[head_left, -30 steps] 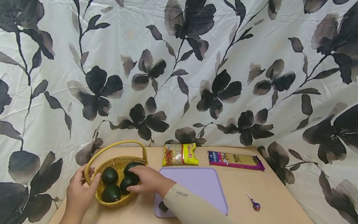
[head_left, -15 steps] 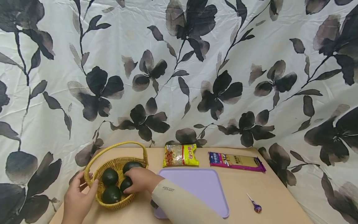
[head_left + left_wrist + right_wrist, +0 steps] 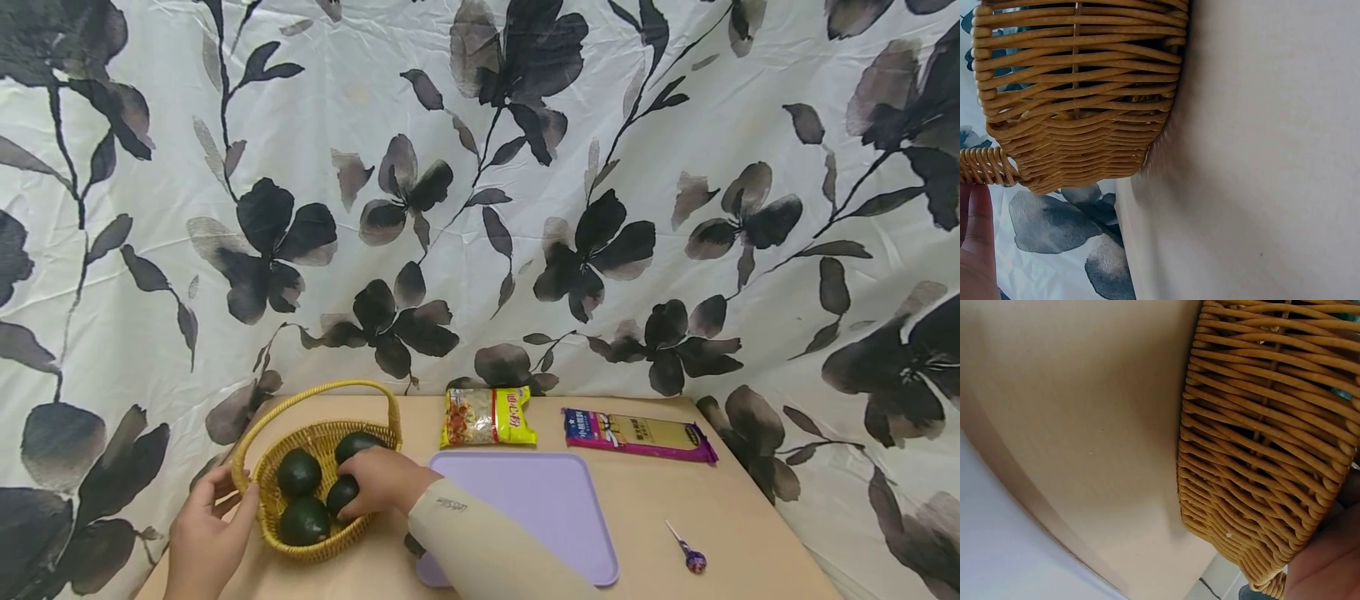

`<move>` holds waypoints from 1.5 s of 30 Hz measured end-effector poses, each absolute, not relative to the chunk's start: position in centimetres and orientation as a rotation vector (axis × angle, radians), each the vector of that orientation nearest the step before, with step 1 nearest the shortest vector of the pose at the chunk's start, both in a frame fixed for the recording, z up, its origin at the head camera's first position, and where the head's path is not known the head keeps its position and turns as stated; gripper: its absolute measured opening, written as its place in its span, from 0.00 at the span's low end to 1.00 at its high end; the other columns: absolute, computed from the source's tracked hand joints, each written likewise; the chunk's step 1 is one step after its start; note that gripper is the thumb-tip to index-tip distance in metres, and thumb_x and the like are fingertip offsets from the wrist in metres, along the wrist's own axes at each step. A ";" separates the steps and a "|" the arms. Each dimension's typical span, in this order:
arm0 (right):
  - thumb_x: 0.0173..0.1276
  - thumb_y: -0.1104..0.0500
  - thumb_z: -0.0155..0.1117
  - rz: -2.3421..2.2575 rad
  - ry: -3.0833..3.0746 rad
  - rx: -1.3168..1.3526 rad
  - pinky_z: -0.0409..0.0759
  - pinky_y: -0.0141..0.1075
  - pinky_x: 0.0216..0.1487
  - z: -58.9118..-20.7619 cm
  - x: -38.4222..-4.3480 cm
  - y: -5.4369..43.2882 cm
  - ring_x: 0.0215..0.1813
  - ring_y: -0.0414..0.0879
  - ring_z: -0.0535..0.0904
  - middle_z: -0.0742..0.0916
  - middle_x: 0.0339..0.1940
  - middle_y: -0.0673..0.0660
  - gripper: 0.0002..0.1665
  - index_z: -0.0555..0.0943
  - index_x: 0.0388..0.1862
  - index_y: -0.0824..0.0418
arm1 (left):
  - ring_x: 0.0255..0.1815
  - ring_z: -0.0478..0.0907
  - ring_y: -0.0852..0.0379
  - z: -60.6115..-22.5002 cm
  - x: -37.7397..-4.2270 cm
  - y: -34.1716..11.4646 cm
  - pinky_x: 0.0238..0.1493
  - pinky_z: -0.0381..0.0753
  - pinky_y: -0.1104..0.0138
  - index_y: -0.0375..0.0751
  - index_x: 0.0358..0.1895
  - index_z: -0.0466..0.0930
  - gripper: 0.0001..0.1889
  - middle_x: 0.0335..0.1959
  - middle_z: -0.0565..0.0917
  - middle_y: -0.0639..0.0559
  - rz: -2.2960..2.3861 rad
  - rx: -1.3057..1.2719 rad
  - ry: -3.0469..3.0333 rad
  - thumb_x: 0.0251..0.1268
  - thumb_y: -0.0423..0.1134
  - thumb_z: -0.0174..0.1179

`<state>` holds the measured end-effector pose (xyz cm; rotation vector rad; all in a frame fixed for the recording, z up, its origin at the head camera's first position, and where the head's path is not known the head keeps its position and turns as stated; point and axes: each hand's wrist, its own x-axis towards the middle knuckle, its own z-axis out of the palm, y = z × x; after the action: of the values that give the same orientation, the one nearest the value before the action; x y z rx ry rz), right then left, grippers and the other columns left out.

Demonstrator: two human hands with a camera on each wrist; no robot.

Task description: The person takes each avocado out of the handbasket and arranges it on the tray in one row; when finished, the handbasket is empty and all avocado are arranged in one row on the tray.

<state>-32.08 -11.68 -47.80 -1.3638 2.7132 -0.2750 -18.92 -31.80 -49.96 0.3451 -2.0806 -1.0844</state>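
A yellow wicker basket (image 3: 315, 552) with an arched handle (image 3: 322, 387) stands at the left of the table in the head view. Dark green avocados lie inside it. My left hand (image 3: 206, 527) holds the handle's left foot, thumb in front and fingers behind; the left wrist view shows fingers (image 3: 979, 219) against it. Reaching over the basket's right side, my right hand (image 3: 386, 482) grips one avocado (image 3: 342, 495), partly hidden by the fingers. Around it sit an avocado (image 3: 298, 472) at the left, another avocado (image 3: 303, 521) in front, and a third avocado (image 3: 357, 444) behind.
A lilac tray (image 3: 532, 508) lies right of the basket, partly under my right sleeve (image 3: 480, 542). Behind it are a yellow food packet (image 3: 487, 417) and a purple-edged packet (image 3: 641, 435). A lollipop (image 3: 692, 557) lies at the right. A floral cloth (image 3: 480, 208) hangs behind.
My right hand has moved slightly left and down into the basket, and its fingers have closed round an avocado. The left hand stays at the handle.
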 end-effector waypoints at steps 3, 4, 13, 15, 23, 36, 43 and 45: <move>0.55 0.36 0.80 -0.317 2.713 -1.366 0.79 0.20 0.54 -47.8 -32.1 -11.3 0.49 0.30 0.79 0.87 0.48 0.35 0.32 0.85 0.58 0.42 | 0.45 0.71 0.84 -49.9 -19.0 -31.7 0.44 0.75 0.94 0.34 0.57 0.78 0.19 0.46 0.80 0.52 -1.081 0.344 -2.087 0.64 0.28 0.67; 0.56 0.37 0.80 -0.335 2.711 -1.373 0.78 0.19 0.53 -47.8 -32.2 -11.3 0.48 0.30 0.79 0.87 0.47 0.35 0.31 0.85 0.58 0.42 | 0.46 0.71 0.83 -50.0 -19.0 -31.7 0.45 0.75 0.94 0.34 0.57 0.78 0.19 0.46 0.80 0.52 -1.083 0.342 -2.087 0.65 0.28 0.67; 0.59 0.37 0.78 -0.568 2.671 -1.339 0.79 0.18 0.52 -47.8 -32.5 -10.5 0.51 0.30 0.79 0.87 0.52 0.38 0.32 0.85 0.60 0.46 | 0.45 0.69 0.86 -49.9 -19.0 -31.8 0.44 0.74 0.95 0.33 0.57 0.77 0.18 0.47 0.81 0.48 -1.071 0.346 -2.098 0.65 0.28 0.67; 0.59 0.36 0.77 -0.626 2.667 -1.306 0.79 0.18 0.55 -47.7 -32.6 -10.2 0.54 0.30 0.79 0.86 0.54 0.38 0.33 0.84 0.62 0.46 | 0.45 0.68 0.87 -49.9 -18.9 -31.7 0.44 0.73 0.95 0.33 0.57 0.77 0.18 0.48 0.81 0.47 -1.067 0.349 -2.099 0.65 0.28 0.66; 0.60 0.36 0.77 -0.805 2.646 -1.229 0.80 0.19 0.53 -47.0 -32.7 -8.9 0.53 0.29 0.79 0.86 0.54 0.38 0.34 0.83 0.63 0.46 | 0.45 0.68 0.87 -49.9 -19.0 -31.6 0.43 0.74 0.95 0.31 0.56 0.77 0.18 0.47 0.81 0.45 -1.062 0.323 -2.091 0.64 0.28 0.66; 0.59 0.39 0.79 -1.106 2.589 -1.153 0.81 0.20 0.54 -45.7 -31.4 -6.9 0.54 0.30 0.79 0.87 0.55 0.38 0.34 0.83 0.63 0.44 | 0.47 0.80 0.68 -49.6 -18.9 -31.7 0.45 0.75 0.95 0.35 0.60 0.78 0.20 0.46 0.80 0.52 -1.039 0.418 -2.126 0.66 0.31 0.67; 0.60 0.43 0.80 -1.272 2.540 -1.167 0.81 0.24 0.62 -45.1 -30.7 -4.4 0.60 0.33 0.80 0.86 0.59 0.43 0.34 0.83 0.64 0.49 | 0.45 0.74 0.81 -49.8 -19.1 -31.6 0.45 0.74 0.95 0.34 0.59 0.77 0.20 0.45 0.79 0.56 -1.048 0.388 -2.108 0.65 0.30 0.66; 0.60 0.44 0.80 -1.256 2.549 -1.206 0.80 0.24 0.64 -45.0 -30.5 -3.6 0.61 0.33 0.80 0.86 0.60 0.44 0.34 0.83 0.64 0.51 | 0.44 0.70 0.85 -49.7 -19.0 -31.6 0.45 0.73 0.96 0.33 0.59 0.77 0.20 0.46 0.79 0.54 -1.052 0.382 -2.104 0.65 0.30 0.67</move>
<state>-30.51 -3.58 -45.03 -1.2060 2.5493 -1.2563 -18.98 -31.64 -49.75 0.3823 -2.1042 -1.0524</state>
